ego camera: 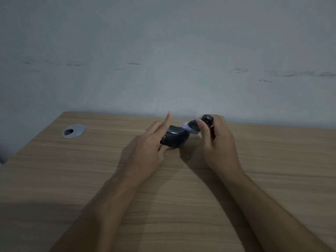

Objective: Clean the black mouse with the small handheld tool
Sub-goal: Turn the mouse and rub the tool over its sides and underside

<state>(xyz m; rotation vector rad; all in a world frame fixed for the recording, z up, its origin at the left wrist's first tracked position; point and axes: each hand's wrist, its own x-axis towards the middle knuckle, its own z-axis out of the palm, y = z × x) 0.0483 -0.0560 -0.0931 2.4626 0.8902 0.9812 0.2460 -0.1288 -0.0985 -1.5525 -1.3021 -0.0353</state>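
Observation:
The black mouse (175, 138) is tilted on its side just above the wooden desk (91, 179), near the far edge. My left hand (154, 140) grips it from the left, with the index finger sticking up. My right hand (216, 140) holds the small handheld tool (198, 124), a dark piece with a round black knob on top and a pale, blurred tip. That tip touches the mouse's upper right end. Part of the tool is hidden inside my fingers.
A round silver cable grommet (74, 130) is set in the desk at the far left. A scuffed grey wall (163, 60) rises directly behind the desk's far edge. The desk's left edge runs diagonally toward me.

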